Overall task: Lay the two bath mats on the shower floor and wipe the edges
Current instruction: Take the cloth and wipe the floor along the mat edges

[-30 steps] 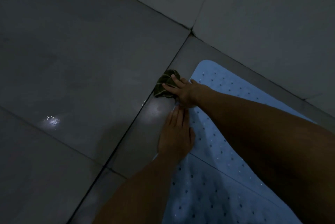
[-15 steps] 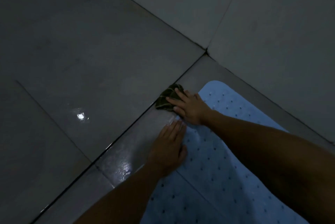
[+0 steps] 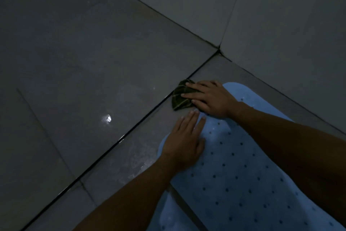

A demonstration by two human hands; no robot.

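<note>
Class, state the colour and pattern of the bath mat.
Light blue bath mat dotted with small dark holes, seen in the head view.

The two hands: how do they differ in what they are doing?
The right hand presses flat on a dark green cloth on the bare floor tile; the left hand holds nothing and lies on the blue mat at its edge. Both are flat, palm down, fingers pointing toward the wall.

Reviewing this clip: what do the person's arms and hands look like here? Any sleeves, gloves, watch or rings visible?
Both forearms are bare for their whole visible length, so no sleeves show. The left hand and right hand are ungloved. No watch, bracelet or ring can be made out on either wrist or on the fingers, though the lighting is dim and fine detail is hard to judge. Fingernails look short and unpainted.
</note>
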